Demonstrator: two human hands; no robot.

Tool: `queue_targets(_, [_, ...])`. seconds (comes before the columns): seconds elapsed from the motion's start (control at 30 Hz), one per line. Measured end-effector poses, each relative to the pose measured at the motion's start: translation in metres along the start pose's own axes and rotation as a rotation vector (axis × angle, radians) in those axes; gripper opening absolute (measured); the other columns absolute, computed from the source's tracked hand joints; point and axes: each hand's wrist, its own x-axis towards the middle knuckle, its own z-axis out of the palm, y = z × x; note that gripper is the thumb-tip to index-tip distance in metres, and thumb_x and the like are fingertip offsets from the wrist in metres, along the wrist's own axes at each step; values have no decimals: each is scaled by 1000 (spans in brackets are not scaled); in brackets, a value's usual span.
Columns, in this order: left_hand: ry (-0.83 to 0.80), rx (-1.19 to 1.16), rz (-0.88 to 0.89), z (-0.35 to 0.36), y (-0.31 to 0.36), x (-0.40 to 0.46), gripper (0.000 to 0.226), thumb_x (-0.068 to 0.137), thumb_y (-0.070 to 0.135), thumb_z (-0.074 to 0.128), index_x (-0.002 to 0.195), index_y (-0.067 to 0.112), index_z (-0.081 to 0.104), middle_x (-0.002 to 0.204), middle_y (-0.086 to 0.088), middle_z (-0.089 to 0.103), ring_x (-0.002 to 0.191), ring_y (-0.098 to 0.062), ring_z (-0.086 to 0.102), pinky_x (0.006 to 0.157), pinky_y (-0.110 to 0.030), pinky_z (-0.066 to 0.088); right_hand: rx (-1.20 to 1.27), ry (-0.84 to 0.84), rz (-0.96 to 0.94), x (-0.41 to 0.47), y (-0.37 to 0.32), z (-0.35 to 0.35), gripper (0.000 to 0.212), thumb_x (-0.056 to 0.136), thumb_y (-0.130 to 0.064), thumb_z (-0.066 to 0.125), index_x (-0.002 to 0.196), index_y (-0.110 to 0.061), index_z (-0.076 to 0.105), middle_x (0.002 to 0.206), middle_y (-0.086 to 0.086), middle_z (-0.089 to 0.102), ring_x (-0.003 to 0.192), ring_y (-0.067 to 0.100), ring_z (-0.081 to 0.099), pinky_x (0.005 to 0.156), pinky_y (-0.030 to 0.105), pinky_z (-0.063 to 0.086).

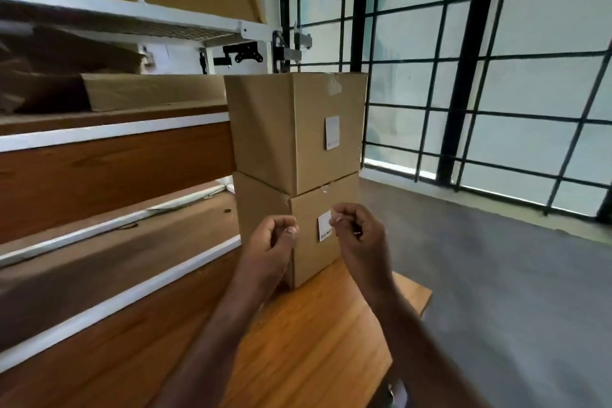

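Note:
Two brown cardboard boxes stand stacked on a wooden table (318, 334). The upper box (294, 129) carries a white label (332, 132) and a scrap of clear tape near its top. The lower box (314, 242) has a white label (324, 226) with a barcode. My left hand (271, 242) hovers in front of the lower box's near corner, fingers curled, nothing visible in it. My right hand (357, 232) is just right of the lower label with its fingers curled. Its fingertips cover the label's right edge, and I cannot tell whether they touch it.
To the left run white-edged wooden shelves (109, 172), with flattened cardboard (149, 89) on an upper one. A barred window wall (480, 76) closes the right and back. Grey floor (513, 291) lies to the right of the table.

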Motion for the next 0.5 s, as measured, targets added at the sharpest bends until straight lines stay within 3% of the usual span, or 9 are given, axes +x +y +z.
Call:
queue_targets(0.13, [152,25,17,42,13,61,34,103,28,53,137,27,51,129,7,53,104,-2,51,73,-19,41,-102,-84,9,81,59,7,36,92,-12,66,127,-14,58,115,-1,62,99,10,60,80,39,58])
queue_targets(0.23, [178,74,-19,66,17,99,57,101,33,57,152,30,31,146,7,43,128,-16,47,99,-35,47,-162,-97,74,139,95,12,55,90,-17,68,140,-18,46,137,3,51,122,20,51,98,45,50])
queue_targets(0.3, [211,165,-41,81,17,121,75,98,34,61,158,28,15,159,0,30,142,-24,37,107,-41,40,-166,-104,100,173,110,11,60,92,-21,66,145,-16,41,146,6,45,133,24,43,108,41,40])
queue_targets(0.37, [274,224,-15,94,10,138,83,96,32,65,158,25,11,161,-7,27,143,-27,36,101,-35,40,-188,-137,133,201,125,12,64,93,-25,64,149,-14,35,150,8,41,140,25,37,113,38,32])
queue_targets(0.43, [358,229,49,102,0,151,81,95,28,66,156,22,14,155,-10,37,136,-27,45,94,-29,43,-194,-175,169,222,142,14,72,93,-35,64,153,-14,30,152,9,39,141,26,33,116,43,30])
queue_targets(0.5, [456,199,88,107,-5,158,79,94,21,67,156,18,18,152,-12,42,133,-28,49,98,-32,47,-148,-188,214,236,154,16,79,89,-51,60,152,-16,29,150,8,41,139,29,35,114,47,32])
